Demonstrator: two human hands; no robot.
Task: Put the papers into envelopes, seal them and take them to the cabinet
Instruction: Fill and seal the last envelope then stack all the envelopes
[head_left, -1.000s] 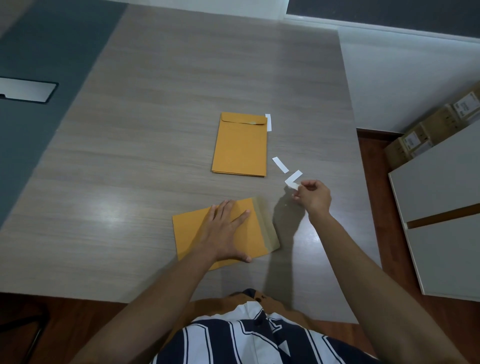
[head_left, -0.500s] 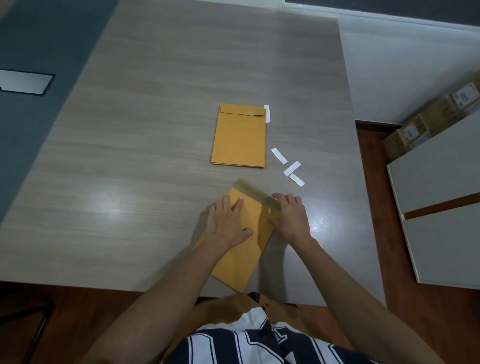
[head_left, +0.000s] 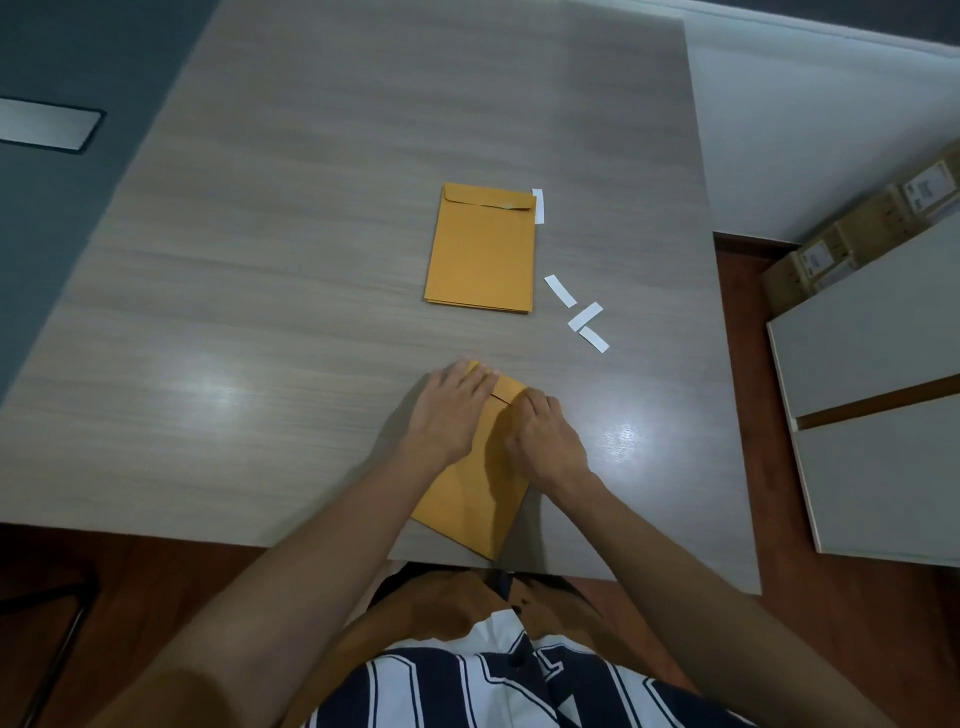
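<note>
Head camera looks steeply down over table (head_left: 311, 260).

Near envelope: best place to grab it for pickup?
The near corner of the envelope, from the person's side. It lies flat and skewed, and that corner seems to reach the table edge, so fingers could probably slip under there.

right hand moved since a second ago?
Yes. The right hand has come in from beside the white paper strips toward the person, and now presses on the near envelope, well short of the strips.
</note>
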